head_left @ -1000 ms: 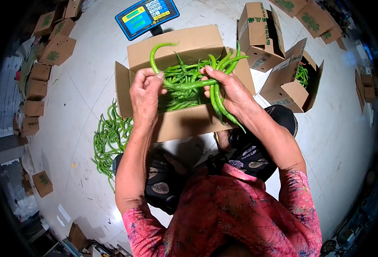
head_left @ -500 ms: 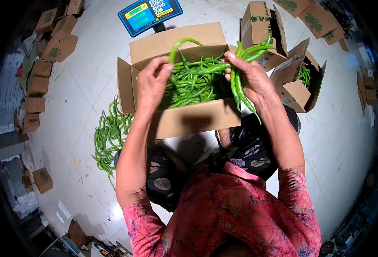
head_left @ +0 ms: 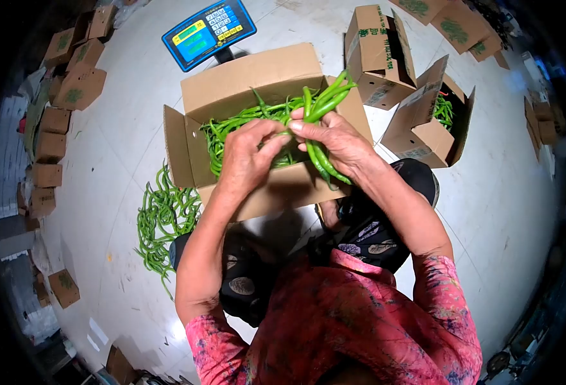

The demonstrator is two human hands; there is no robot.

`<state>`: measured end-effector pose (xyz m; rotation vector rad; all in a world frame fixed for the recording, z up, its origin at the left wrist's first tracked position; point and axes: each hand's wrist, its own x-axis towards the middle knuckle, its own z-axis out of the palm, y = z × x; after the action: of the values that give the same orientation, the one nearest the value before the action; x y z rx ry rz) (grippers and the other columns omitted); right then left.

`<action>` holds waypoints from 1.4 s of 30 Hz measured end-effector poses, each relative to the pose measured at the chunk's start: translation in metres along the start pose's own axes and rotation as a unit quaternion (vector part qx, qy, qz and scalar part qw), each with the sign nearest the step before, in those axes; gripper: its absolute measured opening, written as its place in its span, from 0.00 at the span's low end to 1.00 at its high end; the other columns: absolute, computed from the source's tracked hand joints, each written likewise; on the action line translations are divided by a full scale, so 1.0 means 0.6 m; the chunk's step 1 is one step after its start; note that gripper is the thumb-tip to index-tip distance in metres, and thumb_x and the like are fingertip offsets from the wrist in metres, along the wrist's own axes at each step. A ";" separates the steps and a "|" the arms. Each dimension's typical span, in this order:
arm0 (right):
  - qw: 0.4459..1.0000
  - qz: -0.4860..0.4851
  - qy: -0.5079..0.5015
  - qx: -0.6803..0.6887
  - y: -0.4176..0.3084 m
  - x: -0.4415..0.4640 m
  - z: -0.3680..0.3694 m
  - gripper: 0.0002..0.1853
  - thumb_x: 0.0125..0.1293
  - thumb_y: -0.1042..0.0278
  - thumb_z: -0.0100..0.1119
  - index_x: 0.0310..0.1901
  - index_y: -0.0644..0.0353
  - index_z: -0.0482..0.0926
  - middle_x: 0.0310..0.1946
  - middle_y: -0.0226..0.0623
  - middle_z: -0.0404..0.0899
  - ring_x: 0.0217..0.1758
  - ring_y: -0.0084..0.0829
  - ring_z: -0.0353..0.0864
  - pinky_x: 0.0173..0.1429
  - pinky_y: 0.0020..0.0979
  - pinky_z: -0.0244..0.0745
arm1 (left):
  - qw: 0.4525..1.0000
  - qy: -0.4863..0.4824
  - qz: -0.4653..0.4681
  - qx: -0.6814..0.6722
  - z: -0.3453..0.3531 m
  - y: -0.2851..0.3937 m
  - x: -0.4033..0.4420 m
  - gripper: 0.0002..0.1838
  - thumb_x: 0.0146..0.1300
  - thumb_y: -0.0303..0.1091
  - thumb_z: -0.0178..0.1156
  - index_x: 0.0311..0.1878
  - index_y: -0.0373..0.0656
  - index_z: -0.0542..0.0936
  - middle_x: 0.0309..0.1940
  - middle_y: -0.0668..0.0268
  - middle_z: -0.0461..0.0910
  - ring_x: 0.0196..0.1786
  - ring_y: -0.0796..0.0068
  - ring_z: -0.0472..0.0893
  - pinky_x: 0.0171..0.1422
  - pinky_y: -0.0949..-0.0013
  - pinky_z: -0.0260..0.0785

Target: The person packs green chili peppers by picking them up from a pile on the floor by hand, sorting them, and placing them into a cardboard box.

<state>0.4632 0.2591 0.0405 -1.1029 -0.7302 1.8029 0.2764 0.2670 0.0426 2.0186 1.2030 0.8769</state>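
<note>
Several long green chili peppers (head_left: pixel 323 102) are bunched in my right hand (head_left: pixel 337 142), their ends sticking out above and below the fingers. My left hand (head_left: pixel 247 154) is closed in a pinch right beside it, with a bit of green pepper showing at the fingertips; most of that pepper is hidden. Both hands are over an open cardboard box (head_left: pixel 251 74), which holds a heap of green chili peppers (head_left: pixel 219 138). The box's near flap (head_left: pixel 257 197) lies folded outward below my wrists.
A pile of green chili peppers (head_left: pixel 161 221) lies on the floor at the left. Behind the box stands a scale display (head_left: pixel 209 32). At the right are a tall carton (head_left: pixel 379 54) and an open carton (head_left: pixel 424 131) with peppers inside. More cartons (head_left: pixel 81 83) line the left side.
My left hand has come down and right, close to my right hand; the curved pepper it held up no longer shows. My right hand has shifted left and lower with its bunch. The view has turned slightly.
</note>
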 end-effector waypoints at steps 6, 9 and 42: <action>0.994 0.022 -0.107 0.028 -0.008 0.000 -0.016 0.29 0.65 0.69 0.64 0.65 0.64 0.65 0.50 0.37 0.75 0.50 0.26 0.75 0.55 0.26 0.73 | 0.962 -0.116 -0.137 -0.207 -0.030 -0.010 -0.007 0.12 0.65 0.38 0.59 0.43 0.40 0.82 0.32 0.68 0.82 0.32 0.81 0.76 0.35 0.76 0.65; 0.986 0.027 -0.155 0.063 -0.010 -0.008 -0.010 0.28 0.66 0.68 0.63 0.65 0.64 0.64 0.49 0.36 0.75 0.50 0.25 0.75 0.55 0.27 0.74 | 0.923 -0.147 -0.184 -0.304 -0.032 -0.017 -0.009 0.13 0.66 0.38 0.59 0.47 0.41 0.81 0.33 0.69 0.82 0.32 0.86 0.75 0.31 0.80 0.59; 0.849 -0.161 -0.002 -0.504 0.071 -0.029 0.051 0.34 0.65 0.57 0.54 0.66 0.70 0.57 0.65 0.64 0.59 0.72 0.56 0.55 0.73 0.47 0.51 | 0.857 0.079 -0.273 -0.429 0.070 0.025 -0.042 0.26 0.69 0.42 0.58 0.65 0.41 0.68 0.56 0.57 0.72 0.62 0.66 0.70 0.67 0.61 0.64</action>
<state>0.4233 0.2233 0.0258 -1.4811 -1.8576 1.0759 0.3077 0.2313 0.0242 0.8426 1.0940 1.0346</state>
